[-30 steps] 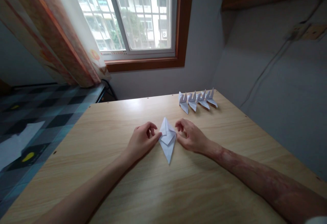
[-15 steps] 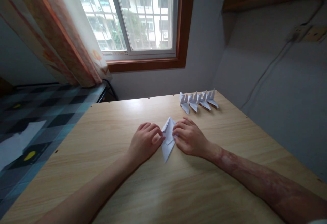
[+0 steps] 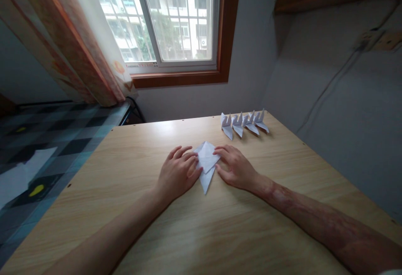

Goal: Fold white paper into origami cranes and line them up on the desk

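A white sheet of origami paper (image 3: pixel 207 158), folded to a diamond with a long point towards me, lies on the wooden table between my hands. A second, shorter flap overlaps the long point. My left hand (image 3: pixel 179 170) holds the paper's left edge, the thumb low along it and the fingers curled above. At the right corner, my right hand (image 3: pixel 235 166) has its index finger and thumb on either side of the edge. Parts of both side corners are hidden by my fingers.
Several folded white paper cranes (image 3: pixel 245 125) stand in a row at the table's far right edge. To the left is a checked surface (image 3: pixel 78 141) with white paper sheets (image 3: pixel 27 174) on it. A window (image 3: pixel 182 19) and wall lie beyond the table (image 3: pixel 150 233).
The paper has gone from a narrow kite shape to a wider diamond, its upper flaps now spread flat. My right thumb and index finger have moved apart at its right corner.
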Demonstrator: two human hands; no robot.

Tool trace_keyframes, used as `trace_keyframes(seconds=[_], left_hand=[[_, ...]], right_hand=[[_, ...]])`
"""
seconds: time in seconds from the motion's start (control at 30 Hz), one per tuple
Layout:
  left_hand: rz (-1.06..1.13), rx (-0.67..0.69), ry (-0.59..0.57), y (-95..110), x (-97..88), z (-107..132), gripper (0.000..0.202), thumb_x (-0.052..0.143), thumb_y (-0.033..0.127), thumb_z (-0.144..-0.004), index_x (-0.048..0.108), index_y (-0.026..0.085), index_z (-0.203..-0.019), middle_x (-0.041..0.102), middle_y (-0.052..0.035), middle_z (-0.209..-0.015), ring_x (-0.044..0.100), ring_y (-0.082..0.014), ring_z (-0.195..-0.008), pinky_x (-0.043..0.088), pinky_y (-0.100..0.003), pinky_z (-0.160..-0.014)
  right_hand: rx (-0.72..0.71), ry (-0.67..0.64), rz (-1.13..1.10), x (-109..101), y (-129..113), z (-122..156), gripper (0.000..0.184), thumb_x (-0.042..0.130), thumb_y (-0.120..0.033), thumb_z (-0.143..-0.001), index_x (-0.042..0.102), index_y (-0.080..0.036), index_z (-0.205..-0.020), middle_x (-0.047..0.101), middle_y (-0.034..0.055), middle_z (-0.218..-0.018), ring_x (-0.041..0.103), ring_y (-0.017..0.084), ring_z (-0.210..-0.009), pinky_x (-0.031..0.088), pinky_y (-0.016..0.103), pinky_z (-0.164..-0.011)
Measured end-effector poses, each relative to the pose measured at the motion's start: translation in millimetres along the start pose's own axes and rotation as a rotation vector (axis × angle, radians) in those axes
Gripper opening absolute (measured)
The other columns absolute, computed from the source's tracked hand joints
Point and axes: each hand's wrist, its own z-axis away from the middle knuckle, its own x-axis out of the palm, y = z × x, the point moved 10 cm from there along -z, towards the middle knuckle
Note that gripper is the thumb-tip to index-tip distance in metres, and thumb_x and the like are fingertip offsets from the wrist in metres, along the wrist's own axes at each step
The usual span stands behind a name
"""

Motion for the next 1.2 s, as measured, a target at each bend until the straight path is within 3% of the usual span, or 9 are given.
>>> trace_keyframes(seconds=[0.2,0.33,0.5,0.6,0.7,0.83,1.0,1.2], left_hand=[[0.117,0.022,-0.061,-1,8.2,1,0.025,0.068,0.048,-0.107,0.079,0.025,-0.103,0.085,-0.0032,-0.128,0.081,-0.026,-0.113,0.052,-0.049,-0.112],[0.268,0.027,-0.118,-3,17.6,3,0.023,0.066,0.044,-0.108,0.078,0.027,-0.1,0.084,-0.0021,-0.132,0.08,-0.0223,-0.122,0.054,-0.043,-0.115],[0.357,0.01,-0.153,-7,23.0,5,0.025,0.077,0.048,-0.1,0.077,0.027,-0.112,0.084,-0.0042,-0.131,0.079,-0.0249,-0.124,0.054,-0.048,-0.12],[0.417,0.023,-0.186,-6,24.9,5,0.024,0.074,0.044,-0.103,0.077,0.028,-0.121,0.083,-0.0047,-0.132,0.075,-0.0259,-0.133,0.051,-0.05,-0.123],[0.501,0.049,-0.213,-4,26.5,4,0.016,0.068,0.037,-0.107,0.078,0.029,-0.117,0.08,-0.005,-0.139,0.068,-0.0259,-0.143,0.052,-0.049,-0.124],[0.579,0.078,-0.216,-3,26.5,5,0.016,0.065,0.032,-0.109,0.078,0.029,-0.119,0.081,-0.0048,-0.137,0.068,-0.0248,-0.143,0.052,-0.048,-0.125],[0.562,0.097,-0.18,-2,19.9,2,0.03,0.062,0.024,-0.108,0.074,0.028,-0.135,0.079,-0.0077,-0.139,0.069,-0.0252,-0.14,0.055,-0.047,-0.121],[0.444,0.051,-0.165,-5,17.1,0,0.026,0.055,0.022,-0.108,0.076,0.025,-0.124,0.079,-0.0096,-0.137,0.076,-0.0254,-0.123,0.059,-0.046,-0.112]], right_hand=[[0.066,-0.029,0.001,3,11,1,0.04,0.074,-0.024,-0.092,0.066,-0.021,-0.131,0.07,0.0158,-0.143,0.065,0.034,-0.134,0.051,0.053,-0.118],[0.107,0.004,-0.055,1,19,1,0.042,0.07,-0.022,-0.091,0.066,-0.021,-0.133,0.072,0.0147,-0.14,0.067,0.032,-0.133,0.051,0.052,-0.118],[0.194,0.04,0.004,2,36,3,0.054,0.079,-0.032,-0.09,0.064,-0.018,-0.14,0.072,0.0165,-0.138,0.066,0.035,-0.129,0.051,0.054,-0.118],[0.208,0.019,0.032,3,38,3,0.051,0.081,-0.034,-0.091,0.067,-0.018,-0.137,0.072,0.0155,-0.136,0.064,0.035,-0.128,0.052,0.054,-0.116],[0.217,0.001,0.069,3,37,3,0.05,0.082,-0.036,-0.09,0.069,-0.017,-0.135,0.066,0.0182,-0.146,0.06,0.037,-0.135,0.051,0.055,-0.119],[0.231,-0.025,0.087,7,40,3,0.051,0.083,-0.038,-0.091,0.068,-0.015,-0.134,0.061,0.0204,-0.154,0.056,0.038,-0.144,0.046,0.056,-0.124],[0.222,0.007,0.066,6,41,3,0.046,0.082,-0.037,-0.091,0.067,-0.016,-0.128,0.066,0.0194,-0.146,0.06,0.037,-0.139,0.048,0.055,-0.121],[0.235,0.031,0.121,2,37,2,0.042,0.083,-0.039,-0.09,0.065,-0.019,-0.123,0.071,0.0176,-0.137,0.064,0.037,-0.129,0.051,0.054,-0.115]])
